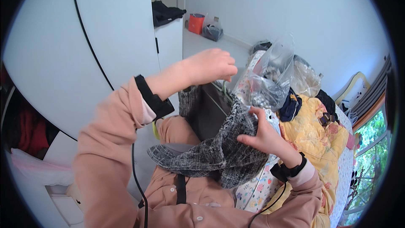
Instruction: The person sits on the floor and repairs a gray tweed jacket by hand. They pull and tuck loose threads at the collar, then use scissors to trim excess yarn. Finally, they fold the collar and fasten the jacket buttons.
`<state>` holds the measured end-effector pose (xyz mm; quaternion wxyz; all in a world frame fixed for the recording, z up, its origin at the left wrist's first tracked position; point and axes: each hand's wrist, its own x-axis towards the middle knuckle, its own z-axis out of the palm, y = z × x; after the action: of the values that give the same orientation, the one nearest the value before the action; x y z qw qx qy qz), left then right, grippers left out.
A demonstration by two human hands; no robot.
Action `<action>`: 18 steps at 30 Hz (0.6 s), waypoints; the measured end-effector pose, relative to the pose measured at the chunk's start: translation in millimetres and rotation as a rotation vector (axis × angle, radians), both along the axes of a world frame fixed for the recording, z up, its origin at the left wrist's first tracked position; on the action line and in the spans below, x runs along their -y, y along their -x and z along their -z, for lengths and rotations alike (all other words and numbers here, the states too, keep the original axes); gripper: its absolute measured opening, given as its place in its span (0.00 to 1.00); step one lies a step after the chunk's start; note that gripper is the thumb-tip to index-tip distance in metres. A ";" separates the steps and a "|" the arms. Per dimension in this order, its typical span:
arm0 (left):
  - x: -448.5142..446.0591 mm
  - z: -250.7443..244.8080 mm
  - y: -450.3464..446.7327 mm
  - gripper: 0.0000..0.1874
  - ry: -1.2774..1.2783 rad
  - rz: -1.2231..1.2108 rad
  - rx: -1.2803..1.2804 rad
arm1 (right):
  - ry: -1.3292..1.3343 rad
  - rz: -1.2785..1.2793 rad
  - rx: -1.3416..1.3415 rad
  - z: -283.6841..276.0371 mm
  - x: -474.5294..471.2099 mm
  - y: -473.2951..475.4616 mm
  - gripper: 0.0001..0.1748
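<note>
A black-and-grey tweed garment (242, 152) with a dark lining (208, 110) hangs over my lap, its lower part folded sideways. My right hand (267, 133) grips the garment's right side, with thumb and fingers spread across the cloth. Above the garment's opening, my left hand (218, 66) is raised with its fingers curled. A thin pale clothes hanger (224, 88) runs inside the opening, its hook reaching up to my left fingertips. The fingers hide the hook's top end.
To the right, a bed carries a yellow floral quilt (311, 136), navy clothing (290, 104) and clear plastic bags (273, 76). White wardrobe doors (117, 22) stand at the left. Black clothing (166, 13) lies on a white cabinet. Cables trail from both wrist straps.
</note>
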<state>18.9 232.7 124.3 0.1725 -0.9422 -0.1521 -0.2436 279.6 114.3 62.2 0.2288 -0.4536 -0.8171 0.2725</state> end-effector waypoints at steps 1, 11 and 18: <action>6.2 -18.3 5.6 0.11 -0.056 -0.011 -0.024 | -0.158 0.099 0.075 -5.3 -7.1 5.4 0.51; 71.1 -169.1 100.8 0.24 -0.494 -0.349 0.546 | -0.887 0.171 0.054 -162.2 -79.4 55.0 0.15; 111.4 -83.6 207.2 0.46 -0.307 -0.892 0.747 | -0.991 0.192 -0.142 -248.2 -23.7 23.1 0.18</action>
<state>-188.3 121.3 207.9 0.3269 -0.6025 -0.5462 -0.4815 256.5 138.0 310.3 0.4955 -0.3441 -0.7852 -0.1400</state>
